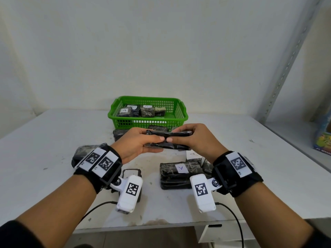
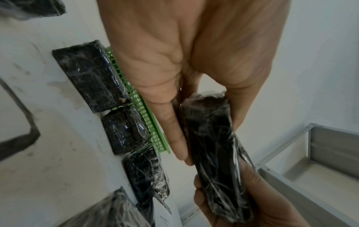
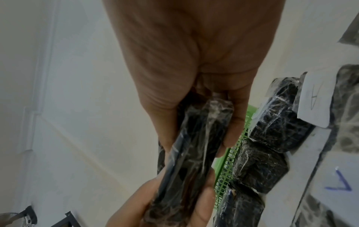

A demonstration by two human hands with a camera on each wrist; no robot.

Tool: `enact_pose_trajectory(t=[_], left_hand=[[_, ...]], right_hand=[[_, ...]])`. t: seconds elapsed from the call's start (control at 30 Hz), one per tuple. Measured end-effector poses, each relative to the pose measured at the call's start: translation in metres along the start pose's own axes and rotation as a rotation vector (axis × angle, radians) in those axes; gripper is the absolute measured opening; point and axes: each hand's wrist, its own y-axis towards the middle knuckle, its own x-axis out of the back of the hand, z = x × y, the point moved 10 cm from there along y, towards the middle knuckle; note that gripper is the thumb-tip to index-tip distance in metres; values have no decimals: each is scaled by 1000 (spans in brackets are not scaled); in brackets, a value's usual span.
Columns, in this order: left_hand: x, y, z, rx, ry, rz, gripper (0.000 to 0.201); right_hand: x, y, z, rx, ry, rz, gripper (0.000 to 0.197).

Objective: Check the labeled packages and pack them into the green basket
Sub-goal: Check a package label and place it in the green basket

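Both hands hold one black plastic-wrapped package flat above the table, in front of the green basket. My left hand grips its left end with the thumb on the near edge. My right hand grips the right end. No label shows on the held package in any view, and its far face is hidden. The basket holds several wrapped packages, two with white "A" labels. A stack with an "A" label lies on the table under my right wrist.
More wrapped packages line the basket's front wall and one lies behind my left wrist. A black outline is drawn on the white table. A metal shelf frame and a colourful box stand at the right.
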Motion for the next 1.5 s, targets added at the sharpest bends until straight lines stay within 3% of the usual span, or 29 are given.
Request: enact_pose_trajectory(t=[0.1,0.33,0.47,0.57,0.73,0.87,1.0,1.1,1.17,1.23,1.3,1.4,1.5], left_hand=[[3,-1,0,7,-88,17,32],[15,-2,-7,-16,-39,-60,30],[14,-4,-9,-31,-45,-3,32],[16,-3,-10,-51,22,-40,31],[21,0,-12,-125,167,-91,38],[22,-5,-29,-287,418,-132,48],[14,-12,-39,-398,460,-105,54],[6,-11,-30,-333,431,-18,61],[0,-8,-14,-181,216,58,58],[2,-6,-5,-113,36,27,42],[11,-4,-6,-151,25,-65,28],[13,-3,-7,-208,89,-77,24],[8,-3,-8,-208,135,-47,30]], right_hand=[[-1,1,-2,-25,-6,-1,36],[0,1,-1,-44,13,13,37],[2,-2,-5,-70,47,62,36],[3,-4,-6,-49,34,40,34],[1,-3,-3,-23,-1,48,53],[2,-2,-8,-47,27,54,64],[-10,-6,-15,-181,183,123,49],[-11,-5,-13,-127,254,93,35],[-5,-3,-13,-81,273,45,38],[-2,-3,-11,-53,267,20,49],[-1,-2,-11,-54,265,13,59],[-1,1,-13,-68,274,6,66],[2,-1,-10,-44,217,-20,50]])
